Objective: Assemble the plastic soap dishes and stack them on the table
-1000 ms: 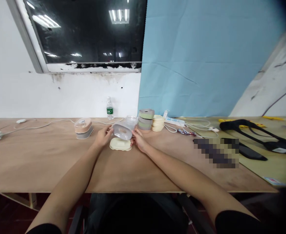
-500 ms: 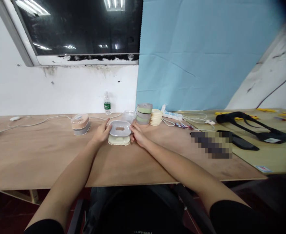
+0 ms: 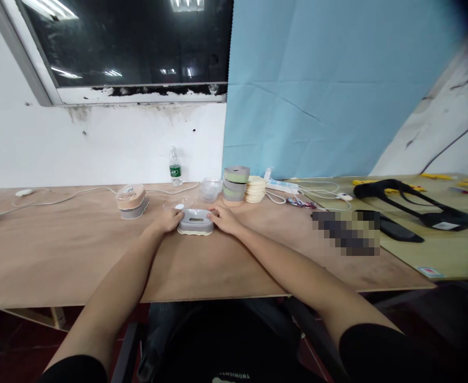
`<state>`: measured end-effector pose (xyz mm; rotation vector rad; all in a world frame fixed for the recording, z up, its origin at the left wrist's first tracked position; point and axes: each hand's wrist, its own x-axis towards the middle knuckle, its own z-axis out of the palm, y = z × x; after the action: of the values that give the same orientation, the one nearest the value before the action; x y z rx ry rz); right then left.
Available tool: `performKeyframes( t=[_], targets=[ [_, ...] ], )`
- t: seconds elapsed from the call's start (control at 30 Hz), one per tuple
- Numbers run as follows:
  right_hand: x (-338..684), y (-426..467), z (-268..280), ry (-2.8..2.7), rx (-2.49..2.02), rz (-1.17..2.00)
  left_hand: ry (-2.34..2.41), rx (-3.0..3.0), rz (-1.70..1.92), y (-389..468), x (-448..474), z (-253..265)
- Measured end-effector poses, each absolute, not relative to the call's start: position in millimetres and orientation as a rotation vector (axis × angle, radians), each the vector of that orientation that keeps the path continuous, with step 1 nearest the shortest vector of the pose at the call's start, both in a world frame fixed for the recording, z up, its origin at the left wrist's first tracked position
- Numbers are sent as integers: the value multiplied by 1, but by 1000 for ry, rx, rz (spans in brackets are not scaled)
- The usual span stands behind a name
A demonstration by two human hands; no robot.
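Note:
A grey plastic cover with an oval slot (image 3: 196, 214) sits over a cream base (image 3: 195, 232), whose rim shows along the bottom. My left hand (image 3: 170, 220) grips the cover's left side, fingers partly hidden. On its right side my right hand (image 3: 226, 220) holds the cover, thumb on the top edge. Just behind lies a clear, thin plastic piece with a white round label (image 3: 180, 206). Clear plastic cups or lids (image 3: 210, 190) stand beyond my right hand. Beside them are a stack of grey and green covers (image 3: 236, 187) and a stack of cream bases (image 3: 255, 190).
To the left stands a pair of stacked boxes, pink over grey (image 3: 132, 202). A water bottle (image 3: 175, 169) is against the wall. A power strip (image 3: 282, 185) with white cables lies at the back. Black headgear (image 3: 413, 205) rests on the right-hand table.
Both hands have lowered the grey cover onto the cream base, hiding most of it. The clear piece with the white label now shows behind the cover.

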<state>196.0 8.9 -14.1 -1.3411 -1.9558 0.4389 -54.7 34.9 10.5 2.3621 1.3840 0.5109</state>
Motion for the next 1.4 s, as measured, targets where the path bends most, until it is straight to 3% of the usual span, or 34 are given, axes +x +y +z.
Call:
performKeyframes(
  t=[0.2, 0.4, 0.6, 0.77, 1.07, 1.23, 1.4],
  targets=[
    [196, 7, -14, -2085, -1328, 381, 1426, 2366, 462, 36, -57, 10],
    [196, 4, -12, -2094, -1349, 368, 1786, 2343, 827, 39, -61, 6],
    [196, 5, -14, -2097, -1364, 319, 1996, 2223, 534, 46, -74, 1],
    [199, 12, -15, -1951, -1555, 247, 2058, 2231, 813, 46, -73, 3],
    [206, 11, -9, -1750, -1406, 115, 1545, 2237, 1485, 25, -50, 22],
    [196, 5, -10, -1749, -1177, 207, 1335, 2312, 1404, 13, -42, 27],
    [195, 12, -12, -1647, -1111, 523, 1305, 2210, 1348, 15, -37, 22]
  ],
)
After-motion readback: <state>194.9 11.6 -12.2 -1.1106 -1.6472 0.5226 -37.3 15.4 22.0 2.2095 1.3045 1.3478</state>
